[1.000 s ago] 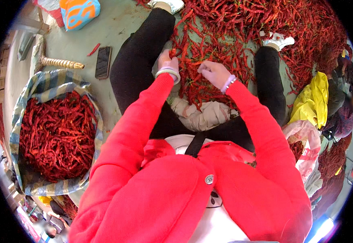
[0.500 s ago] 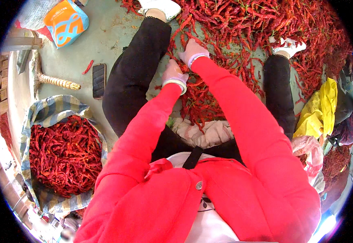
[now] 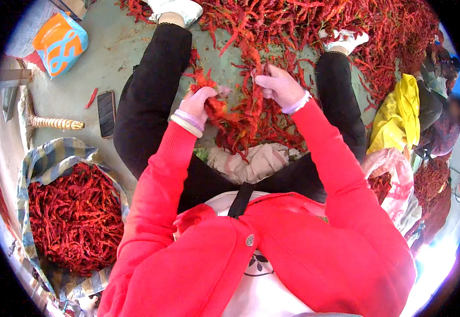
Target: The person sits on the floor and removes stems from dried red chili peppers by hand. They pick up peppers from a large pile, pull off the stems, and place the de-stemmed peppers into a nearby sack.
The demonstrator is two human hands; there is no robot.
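Red dried chillies (image 3: 254,124) lie in a loose heap between my legs, over a crumpled pale cloth (image 3: 251,165). My left hand (image 3: 198,103) is closed on a small bunch of chillies, some poking out above its fingers. To its right, my right hand (image 3: 283,89) is closed with thumb and fingertips together on chillies hanging at the heap's far side. Both wrists have pale lilac cuffs. The chillies between the hands are smeared by motion, so single pods there are hard to tell apart.
A big chilli pile (image 3: 314,21) spreads beyond my feet. At left stand a checked sack (image 3: 71,150) full of chillies, a dark phone (image 3: 106,113), a rope-wrapped bar (image 3: 58,123) and an orange-blue bag (image 3: 61,45). At right are a yellow bag (image 3: 396,116) and another person (image 3: 444,119).
My hands have drawn back toward me from the near edge of the big pile and moved apart, with chillies now showing in them. The whole view has shifted somewhat.
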